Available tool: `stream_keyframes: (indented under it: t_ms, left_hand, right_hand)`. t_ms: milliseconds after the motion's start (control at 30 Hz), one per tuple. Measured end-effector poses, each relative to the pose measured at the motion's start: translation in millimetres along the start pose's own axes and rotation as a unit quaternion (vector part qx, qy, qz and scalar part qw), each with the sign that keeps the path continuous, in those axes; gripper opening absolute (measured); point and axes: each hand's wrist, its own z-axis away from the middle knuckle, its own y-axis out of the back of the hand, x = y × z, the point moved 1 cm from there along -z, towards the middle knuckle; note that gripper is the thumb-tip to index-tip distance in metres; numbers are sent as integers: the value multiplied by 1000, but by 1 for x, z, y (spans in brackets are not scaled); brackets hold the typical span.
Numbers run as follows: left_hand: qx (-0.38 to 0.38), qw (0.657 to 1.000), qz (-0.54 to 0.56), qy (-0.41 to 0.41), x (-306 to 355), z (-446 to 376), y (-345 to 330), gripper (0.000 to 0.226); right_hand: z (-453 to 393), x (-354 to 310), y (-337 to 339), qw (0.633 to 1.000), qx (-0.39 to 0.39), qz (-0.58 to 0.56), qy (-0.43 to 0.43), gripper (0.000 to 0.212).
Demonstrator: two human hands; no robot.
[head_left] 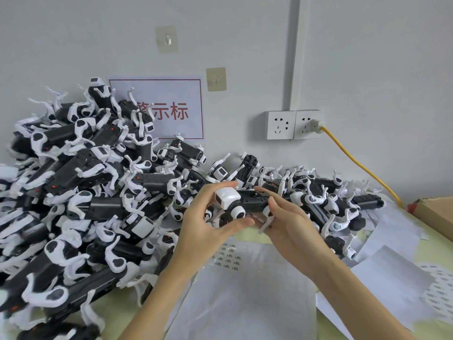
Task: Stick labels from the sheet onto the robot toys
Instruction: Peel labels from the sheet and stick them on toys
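A black-and-white robot toy [241, 203] is held between both hands above the table. The left hand [208, 217] is curled around its white head end, thumb beneath; the right hand [286, 217] is pinched on its black body. The label sheet [241, 290] lies flat just below the hands. A large heap of toys [81, 182] is piled to the left

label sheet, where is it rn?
Head view, lower centre: the label sheet lies flat on the table, directly below both hands and the held robot toy, with the big toy pile to its left.
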Motion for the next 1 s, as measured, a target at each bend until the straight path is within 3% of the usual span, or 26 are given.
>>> stream_keyframes:
  t_ms: [233, 367, 467, 533, 667, 733, 900, 933, 1000]
  left_hand:
    - [-10, 999, 32, 13, 2, -2, -4, 37]
    - [-40, 983, 143, 105, 3, -5, 2, 49]
    - [-49, 984, 121, 125, -1, -6, 2, 59]
    - [-41, 984, 121, 122, -3, -5, 1, 52]
    - [33, 979, 129, 157, -2, -6, -1, 43]
    - [44, 976, 104, 186, -2, -5, -2, 59]
    - [-13, 963, 123, 240, 0, -5, 0, 110]
    - [-18, 958, 140, 248, 0, -5, 0, 113]
    - [-30, 947, 192, 255, -3, -6, -1, 95]
  right_hand:
    - [1, -2, -2, 998, 3, -36, -46, 40]
    - [2, -8, 3, 1000, 3, -21, 17, 34]
    - [4, -12, 2, 994, 4, 64, 85, 38]
    - [7, -14, 1, 980, 15, 166, 111, 39]
    - [12, -16, -7, 940, 47, 304, 146, 40]
    - [14, -11, -13, 929, 50, 334, 151, 47]
    - [12, -1, -9, 909, 50, 395, 127, 69]
    - [11, -2, -8, 912, 53, 389, 119, 69]
    - [9, 0, -7, 933, 60, 344, 88, 63]
